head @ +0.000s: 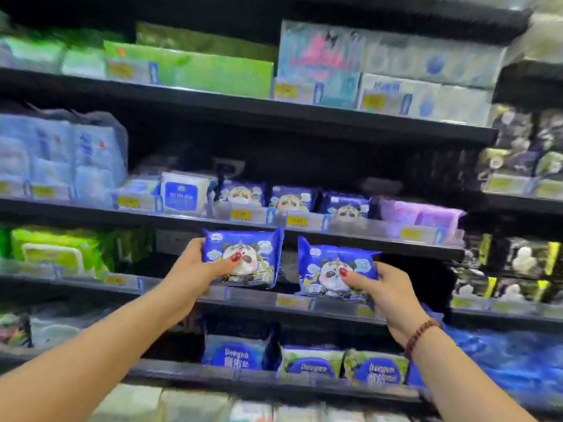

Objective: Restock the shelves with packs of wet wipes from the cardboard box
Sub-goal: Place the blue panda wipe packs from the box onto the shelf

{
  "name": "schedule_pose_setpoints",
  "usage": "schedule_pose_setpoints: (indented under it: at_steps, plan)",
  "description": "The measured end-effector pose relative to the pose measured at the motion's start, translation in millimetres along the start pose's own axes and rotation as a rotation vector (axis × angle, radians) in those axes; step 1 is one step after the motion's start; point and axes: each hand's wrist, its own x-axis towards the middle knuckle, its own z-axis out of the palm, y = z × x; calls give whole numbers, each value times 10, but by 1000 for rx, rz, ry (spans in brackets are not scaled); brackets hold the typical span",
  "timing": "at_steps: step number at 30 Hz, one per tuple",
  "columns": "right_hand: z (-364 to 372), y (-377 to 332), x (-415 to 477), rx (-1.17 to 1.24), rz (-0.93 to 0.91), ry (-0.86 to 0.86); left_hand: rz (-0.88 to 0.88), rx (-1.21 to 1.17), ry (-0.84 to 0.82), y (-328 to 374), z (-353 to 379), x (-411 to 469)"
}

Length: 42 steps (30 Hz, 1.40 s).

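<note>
Black shelves (76,212) in a shop fill the whole view, and much of it is blurry, most of all at the edges. Far left, pale blue packs (61,153) and green packs (54,251) are so smeared that their words cannot be read. Next comes one white and blue pack (182,191) on the middle shelf. Beside it, three panda packs (292,200) sit in a row, their lower parts hidden behind a clear rail with yellow price tags (240,214).

Just under that row, the left hand (192,263) holds up the first wipes pack (253,257). Its fingers curl round the pack's left edge, with the thumb on the panda's face. The second wipes pack (329,269) is in the right hand (387,287), thumb on the front, and the other fingers are hidden behind it. The two held packs are near each other but apart, in the air in front of the shelves.

Below them stand three packs with blue labels (310,362). One bead bracelet (422,336) circles the right wrist. Further right lie purple packs (423,214). Dark packs (518,257) at the far right are cut off by the edge.
</note>
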Motion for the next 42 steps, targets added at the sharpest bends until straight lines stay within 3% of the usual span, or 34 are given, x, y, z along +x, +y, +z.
schedule_pose_setpoints:
  at_steps: [4, 8, 17, 28, 32, 37, 42]
  plan:
    - [-136, -414, 300, -4, -79, 23, 109, -61, -41, 470, 179, 148]
    - [-206, -714, 647, -42, -157, 68, 167, -59, 27, 730, 349, 406]
    - [-394, -790, 1308, -263, -165, 211, 203, 69, 111, 877, 524, 1030]
    - [-196, -735, 1797, -127, -143, 135, 228, 75, 150, 821, 736, 1406]
    - [-149, -508, 1923, -411, -149, 45, 239, 138, 155, 794, 747, 1528]
    - [-266, -323, 2021, -760, -143, 180, 214, 163, 144, 749, 733, 1668]
    - [-386, -401, 2048, -874, -28, 87, 211, 141, 120, 729, 837, 1748]
